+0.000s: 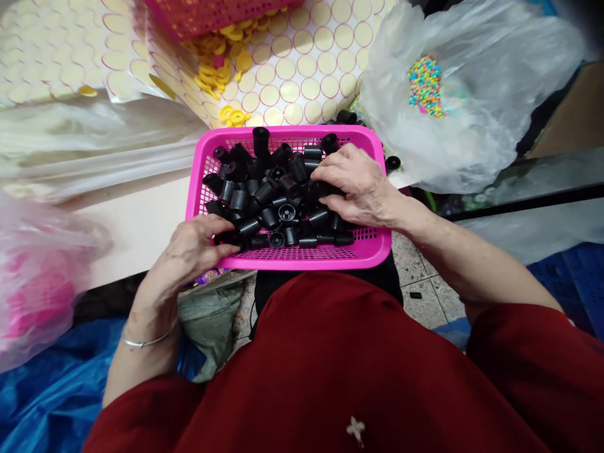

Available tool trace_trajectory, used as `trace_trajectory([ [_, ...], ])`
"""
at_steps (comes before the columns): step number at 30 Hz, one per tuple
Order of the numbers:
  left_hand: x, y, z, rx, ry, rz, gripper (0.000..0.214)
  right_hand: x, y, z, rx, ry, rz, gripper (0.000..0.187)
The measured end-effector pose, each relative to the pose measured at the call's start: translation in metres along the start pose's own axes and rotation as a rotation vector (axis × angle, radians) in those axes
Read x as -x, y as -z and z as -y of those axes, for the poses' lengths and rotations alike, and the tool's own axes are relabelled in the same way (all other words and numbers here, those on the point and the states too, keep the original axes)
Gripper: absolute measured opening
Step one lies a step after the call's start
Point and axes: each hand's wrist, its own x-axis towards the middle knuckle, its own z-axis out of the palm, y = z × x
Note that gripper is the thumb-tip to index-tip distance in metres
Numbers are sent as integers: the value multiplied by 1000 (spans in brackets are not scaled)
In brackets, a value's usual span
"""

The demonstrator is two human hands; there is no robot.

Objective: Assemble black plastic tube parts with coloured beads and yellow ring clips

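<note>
A pink plastic basket (pixel 287 257) rests on my lap, filled with several small black cylindrical caps (pixel 271 189). My left hand (pixel 195 248) is at the basket's near left corner, fingers curled around black caps by the rim. My right hand (pixel 356 185) lies over the right side of the pile, fingers bent and closed among the caps; what they hold is hidden.
Sheets of round stickers (pixel 306 60) lie behind the basket, with yellow discs (pixel 221 66) spilling from another pink basket (pixel 207 16). A clear bag (pixel 472 94) of coloured beads (pixel 426 85) sits at the right. A pink-filled bag (pixel 38 283) is left; blue sheeting (pixel 51 384) below.
</note>
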Motion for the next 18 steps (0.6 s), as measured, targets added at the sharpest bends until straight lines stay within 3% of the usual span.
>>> trace_trajectory([
  [2, -4, -3, -2, -129, -13, 104, 32, 0, 1, 6, 92, -11, 49, 26],
  [4, -9, -6, -4, -249, -5, 133, 27, -1, 2, 15, 207, -13, 82, 26],
  [8, -15, -1, -2, -163, -20, 135, 22, 0, -1, 32, 197, 228, 268, 23],
  [10, -14, 6, 3, 3, 57, 53, 24, 2, -7, 35, 202, 274, 380, 17],
  [12, -11, 15, 9, 157, 141, -110, 23, 3, -12, 32, 257, 237, 426, 16],
  [16, -3, 24, 21, 283, 193, -428, 20, -4, -11, 18, 344, 94, 358, 23],
  [18, 2, 23, 21, 253, 175, -427, 18, -11, -5, 13, 357, 20, 298, 25],
])
